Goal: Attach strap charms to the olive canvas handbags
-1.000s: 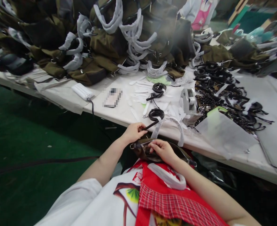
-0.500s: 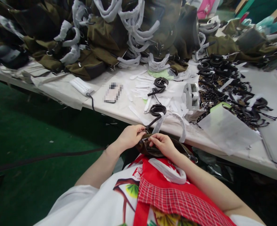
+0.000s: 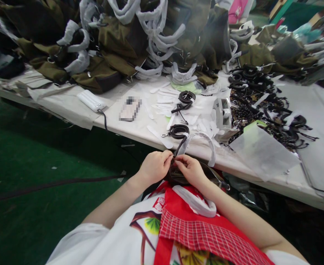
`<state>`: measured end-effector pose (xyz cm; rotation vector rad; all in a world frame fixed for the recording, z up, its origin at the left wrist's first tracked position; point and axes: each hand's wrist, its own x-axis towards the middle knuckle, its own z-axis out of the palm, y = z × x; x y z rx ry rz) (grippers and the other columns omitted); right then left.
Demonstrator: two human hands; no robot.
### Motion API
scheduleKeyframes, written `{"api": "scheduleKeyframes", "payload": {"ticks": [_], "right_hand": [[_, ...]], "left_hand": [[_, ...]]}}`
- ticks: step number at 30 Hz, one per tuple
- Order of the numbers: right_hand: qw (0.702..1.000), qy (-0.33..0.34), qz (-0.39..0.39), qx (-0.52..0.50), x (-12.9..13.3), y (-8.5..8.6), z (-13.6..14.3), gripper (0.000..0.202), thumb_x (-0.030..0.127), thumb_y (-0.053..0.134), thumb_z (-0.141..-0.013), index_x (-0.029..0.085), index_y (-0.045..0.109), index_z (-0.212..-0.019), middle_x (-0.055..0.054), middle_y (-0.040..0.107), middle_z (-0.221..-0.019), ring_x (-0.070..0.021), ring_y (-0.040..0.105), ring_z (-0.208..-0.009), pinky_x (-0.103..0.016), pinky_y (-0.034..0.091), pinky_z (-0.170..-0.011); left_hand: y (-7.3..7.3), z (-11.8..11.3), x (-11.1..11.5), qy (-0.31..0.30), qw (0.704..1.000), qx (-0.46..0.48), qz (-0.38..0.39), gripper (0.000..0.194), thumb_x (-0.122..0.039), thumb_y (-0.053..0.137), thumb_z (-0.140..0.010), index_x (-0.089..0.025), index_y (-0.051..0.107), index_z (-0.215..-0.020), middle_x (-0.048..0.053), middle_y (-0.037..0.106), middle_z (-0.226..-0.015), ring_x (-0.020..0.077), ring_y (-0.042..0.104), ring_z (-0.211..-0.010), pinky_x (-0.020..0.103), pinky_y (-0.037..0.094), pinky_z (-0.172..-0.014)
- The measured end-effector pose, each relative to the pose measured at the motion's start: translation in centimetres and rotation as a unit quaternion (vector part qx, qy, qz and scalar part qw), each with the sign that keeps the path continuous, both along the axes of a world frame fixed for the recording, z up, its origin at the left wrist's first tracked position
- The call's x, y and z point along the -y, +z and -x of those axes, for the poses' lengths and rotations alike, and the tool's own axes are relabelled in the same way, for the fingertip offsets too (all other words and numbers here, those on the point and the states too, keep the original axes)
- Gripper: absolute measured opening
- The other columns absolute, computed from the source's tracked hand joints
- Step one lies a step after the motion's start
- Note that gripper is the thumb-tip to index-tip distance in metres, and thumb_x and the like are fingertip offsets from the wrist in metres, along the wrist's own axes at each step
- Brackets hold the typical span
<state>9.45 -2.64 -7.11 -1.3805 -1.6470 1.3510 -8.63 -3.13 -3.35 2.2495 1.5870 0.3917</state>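
Observation:
A dark handbag (image 3: 214,176) with an open top rests against my body at the table's edge, with a white-wrapped handle (image 3: 212,147) standing up on its far side. The other wrapped handle (image 3: 196,202) lies over my red apron. From a coiled dark strap (image 3: 179,127) on the table, one end runs down to my fingers. My left hand (image 3: 156,167) is closed in a pinch on that strap end, above the bag's left corner. My right hand (image 3: 191,170) pinches at the same spot, fingertips meeting the left ones; what it grips is too small to make out.
Another coiled strap (image 3: 186,97) lies behind the first, among white paper strips. A phone (image 3: 130,108) and a white power strip (image 3: 91,101) lie to the left. Olive bags (image 3: 120,44) pile up behind. At right are a heap of dark straps (image 3: 261,106) and a translucent sheet (image 3: 263,151).
Both hands have come together at the strap end; my right hand has shifted from the bag's zipper edge to meet the left fingertips. The view has moved slightly.

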Motion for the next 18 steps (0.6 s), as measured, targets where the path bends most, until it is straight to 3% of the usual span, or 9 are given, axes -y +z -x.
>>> {"api": "scheduleKeyframes", "payload": {"ticks": [2,4,9,13,18], "right_hand": [[0.997,-0.028,-0.061,0.046,0.2,0.3,-0.3,0.026,0.027,0.062,-0.080,0.019,0.067,-0.104,-0.004,0.072,-0.089,-0.0162,0.062,-0.068,-0.032,0.051,-0.073],[0.995,-0.037,-0.076,0.061,0.4,0.4,-0.6,0.025,0.025,0.062,-0.079,0.019,0.066,-0.102,-0.004,0.070,-0.087,-0.0152,0.059,-0.064,-0.032,0.051,-0.070],[0.993,-0.032,0.078,-0.085,0.5,0.3,-1.3,0.013,0.031,0.065,-0.076,0.021,0.063,-0.083,-0.001,0.068,-0.074,-0.0164,0.065,-0.063,-0.030,0.054,-0.062],[0.975,-0.040,0.127,-0.177,0.5,0.5,-1.6,0.021,0.031,0.072,-0.071,0.022,0.065,-0.089,-0.002,0.074,-0.087,-0.0189,0.071,-0.083,-0.033,0.057,-0.081],[0.969,-0.043,0.167,-0.175,0.4,0.6,-1.6,0.025,0.038,0.071,-0.074,0.020,0.071,-0.092,-0.004,0.076,-0.091,-0.0194,0.073,-0.084,-0.032,0.059,-0.076]], "left_hand": [[-0.5,-0.2,-0.2,0.047,0.998,0.046,-0.021,0.020,-0.028,0.046,-0.097,-0.019,0.064,-0.095,0.005,0.073,-0.082,0.0212,0.070,-0.077,0.030,0.050,-0.070],[-0.9,-0.6,-0.3,0.076,0.990,0.114,-0.039,0.011,-0.026,0.055,-0.092,-0.019,0.064,-0.091,0.003,0.074,-0.084,0.0195,0.071,-0.079,0.028,0.050,-0.071],[-1.0,-1.2,-0.6,0.070,0.966,0.237,-0.072,0.006,-0.022,0.062,-0.088,-0.020,0.065,-0.093,0.000,0.075,-0.087,0.0145,0.071,-0.079,0.023,0.052,-0.073],[-0.4,-1.1,-0.7,0.069,0.965,0.209,-0.143,0.011,-0.023,0.056,-0.092,-0.020,0.067,-0.092,0.002,0.075,-0.088,0.0155,0.070,-0.080,0.025,0.052,-0.075],[-0.3,-1.2,-0.9,0.051,0.959,0.160,-0.227,0.010,-0.020,0.059,-0.090,-0.018,0.069,-0.092,0.004,0.076,-0.088,0.0179,0.069,-0.084,0.029,0.054,-0.081]]}}
